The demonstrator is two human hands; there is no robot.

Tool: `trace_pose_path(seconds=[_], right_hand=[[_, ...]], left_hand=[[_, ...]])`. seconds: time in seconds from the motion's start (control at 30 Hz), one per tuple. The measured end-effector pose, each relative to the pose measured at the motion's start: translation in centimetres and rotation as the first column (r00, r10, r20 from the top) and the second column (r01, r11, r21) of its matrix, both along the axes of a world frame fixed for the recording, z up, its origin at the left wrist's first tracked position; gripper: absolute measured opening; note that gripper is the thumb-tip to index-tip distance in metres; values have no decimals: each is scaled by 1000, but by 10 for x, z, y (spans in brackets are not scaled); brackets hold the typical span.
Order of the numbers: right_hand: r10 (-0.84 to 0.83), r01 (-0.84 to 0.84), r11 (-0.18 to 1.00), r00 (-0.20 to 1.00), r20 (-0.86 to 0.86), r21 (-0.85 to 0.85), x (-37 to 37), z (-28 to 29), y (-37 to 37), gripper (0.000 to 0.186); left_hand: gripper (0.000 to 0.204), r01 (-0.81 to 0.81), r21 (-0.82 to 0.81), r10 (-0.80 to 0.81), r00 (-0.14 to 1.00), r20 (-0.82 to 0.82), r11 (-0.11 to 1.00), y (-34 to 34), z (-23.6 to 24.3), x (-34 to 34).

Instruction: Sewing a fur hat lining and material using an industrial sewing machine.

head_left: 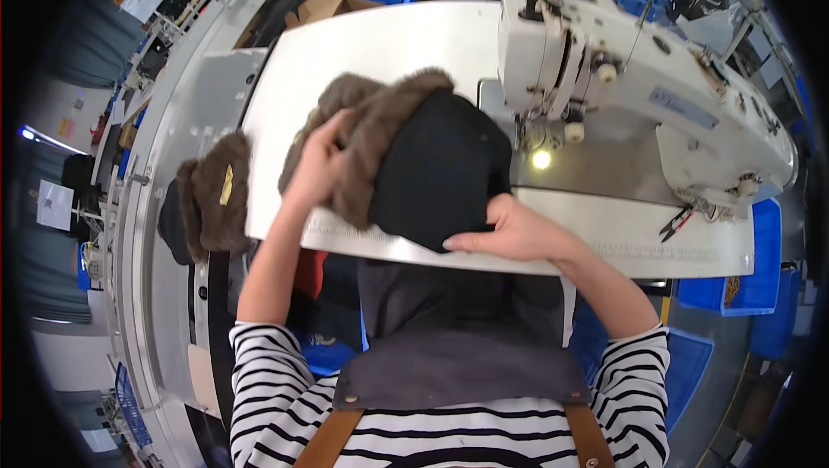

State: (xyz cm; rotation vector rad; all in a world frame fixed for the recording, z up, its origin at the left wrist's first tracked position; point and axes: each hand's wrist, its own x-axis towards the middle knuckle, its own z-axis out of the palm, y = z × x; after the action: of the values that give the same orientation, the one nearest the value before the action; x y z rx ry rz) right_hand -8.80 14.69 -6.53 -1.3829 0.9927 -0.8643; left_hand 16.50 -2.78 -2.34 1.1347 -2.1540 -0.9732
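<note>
A hat with a black cloth crown and brown fur flaps point(440, 166) is held up over the white sewing table, left of the needle area. My left hand point(321, 157) grips its fur side, the fingertips partly sunk in the pile. At the lower right edge of the black crown, my right hand point(514, 230) pinches the cloth, thumb in front and the other fingers hidden behind it. Another brown fur and black hat point(216, 196) with a yellow tag lies to the left, beyond the table's edge.
An industrial sewing machine point(604, 79) with a lit lamp stands at the right of the white table point(389, 32). Red-handled thread snips point(678, 222) lie near its base. Blue bins point(760, 252) stand at the right, and an open cardboard box point(332, 6) is behind.
</note>
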Motion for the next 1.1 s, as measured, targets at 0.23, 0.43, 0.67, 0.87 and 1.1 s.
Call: trace_pose_path(seconds=[0.23, 0.43, 0.67, 0.87, 1.1], right_hand=[[-96, 57, 952, 989, -117, -301, -8, -4, 11, 49], [-153, -30, 853, 940, -306, -521, -11, 6, 29, 35], [-535, 382, 727, 836, -122, -570, -2, -6, 43, 10], [-697, 561, 479, 711, 95, -675, 11, -13, 39, 21], [-787, 477, 337, 616, 35, -812, 5, -11, 46, 24]], left_hand=[[49, 583, -358, -627, 779, -9, 730, 46, 118, -25], [48, 948, -134, -707, 306, 637, 290, 78, 85, -117], [9, 903, -372, -736, 401, 545, 216, 53, 77, -111], [14, 797, -563, -724, 519, 455, 217, 93, 38, -87], [22, 678, -528, -645, 709, 285, 512, 90, 26, -96]])
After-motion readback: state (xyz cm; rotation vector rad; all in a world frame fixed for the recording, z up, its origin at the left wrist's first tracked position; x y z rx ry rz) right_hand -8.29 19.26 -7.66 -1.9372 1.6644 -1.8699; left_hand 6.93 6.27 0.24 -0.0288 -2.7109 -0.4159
